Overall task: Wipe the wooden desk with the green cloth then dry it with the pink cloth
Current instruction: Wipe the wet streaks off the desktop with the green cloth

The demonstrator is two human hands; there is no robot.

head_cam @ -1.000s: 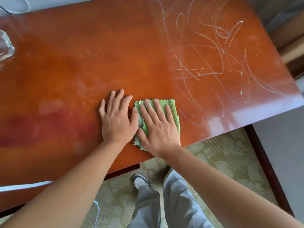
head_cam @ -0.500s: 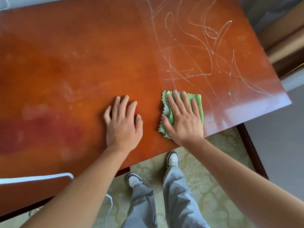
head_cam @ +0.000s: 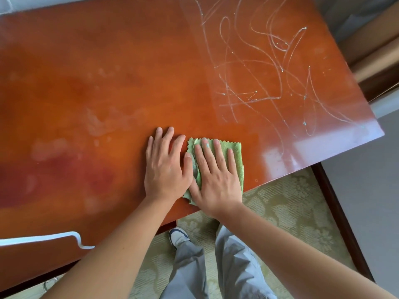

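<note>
A glossy reddish wooden desk [head_cam: 129, 78] fills most of the head view. The folded green cloth [head_cam: 236, 157] lies near its front edge, and my right hand [head_cam: 216, 175] presses flat on it with straight fingers. My left hand [head_cam: 166, 167] rests flat on the bare wood just left of the cloth, its thumb touching the cloth's edge. Pale smears mark the desk's left part. White scribbled lines [head_cam: 269, 83] cover the right part. No pink cloth is in view.
The desk's front edge runs diagonally just below my hands, with its right corner [head_cam: 380, 132] close by. Below are a patterned green carpet [head_cam: 280, 212], my grey trousers and a shoe [head_cam: 178, 236]. A white cable [head_cam: 64, 237] lies on the desk at lower left.
My right hand slid the green cloth right, away from my left hand, then back left until it touches the left thumb again. The left hand stayed flat on the wood.
</note>
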